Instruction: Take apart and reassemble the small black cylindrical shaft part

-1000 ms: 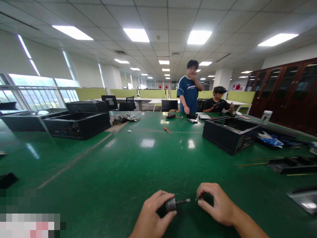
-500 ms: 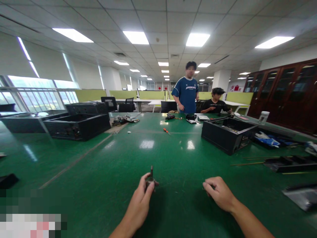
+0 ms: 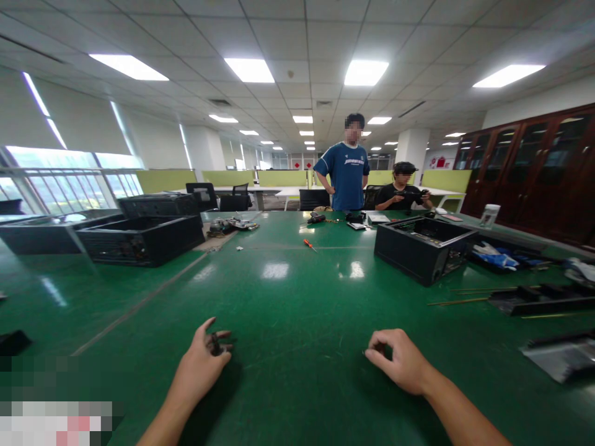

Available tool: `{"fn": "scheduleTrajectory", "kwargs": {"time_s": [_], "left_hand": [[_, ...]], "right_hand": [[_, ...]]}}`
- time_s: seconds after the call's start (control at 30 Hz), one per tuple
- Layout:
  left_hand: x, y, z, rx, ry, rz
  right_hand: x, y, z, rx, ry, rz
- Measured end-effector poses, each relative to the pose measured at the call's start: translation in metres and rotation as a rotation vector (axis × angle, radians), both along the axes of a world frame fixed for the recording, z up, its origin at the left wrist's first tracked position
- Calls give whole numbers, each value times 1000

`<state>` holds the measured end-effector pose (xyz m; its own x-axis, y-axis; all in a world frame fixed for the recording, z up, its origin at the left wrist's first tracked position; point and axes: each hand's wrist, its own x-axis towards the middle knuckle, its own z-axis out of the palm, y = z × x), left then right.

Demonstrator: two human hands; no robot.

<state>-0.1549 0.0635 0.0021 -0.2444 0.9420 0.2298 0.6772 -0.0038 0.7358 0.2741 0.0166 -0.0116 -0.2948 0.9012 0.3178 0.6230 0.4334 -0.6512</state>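
Head view: nearer the camera than the orange screwdriver (image 3: 308,244) and to its left, the left hand (image 3: 198,365) curls around a small dark part (image 3: 214,345); a steady hold should prevent slipping. To its right, the right hand (image 3: 400,360) pinches inward, on what I cannot tell.

A bare left hand (image 3: 199,365) with slim fingers (image 3: 207,324); a bare right hand (image 3: 400,362) of similar build; the left forearm (image 3: 166,414) and right forearm (image 3: 458,402) are slender and bare to the view's lower edge.
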Motion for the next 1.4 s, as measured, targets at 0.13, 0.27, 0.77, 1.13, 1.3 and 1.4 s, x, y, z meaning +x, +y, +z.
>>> {"fn": "scheduleTrajectory", "kwargs": {"time_s": [0.13,0.27,0.77,1.13,1.3,1.4], "left_hand": [[2,-8,12,65,51,55],[44,-36,22,514,232,-142],[145,-74,0,537,-127,-861],[-1,-33,48,341,232,125],[-1,-30,42,231,114,156],[4,-27,39,214,63,127]], "right_hand": [[-8,1,1,-89,185,7],[-40,-8,-5,-404,624,176],[-86,-18,-33,-610,806,453],[-59,-3,-34,-621,698,231],[-59,-5,-33,-623,696,251],[-58,-7,-31,-628,684,261]]}}
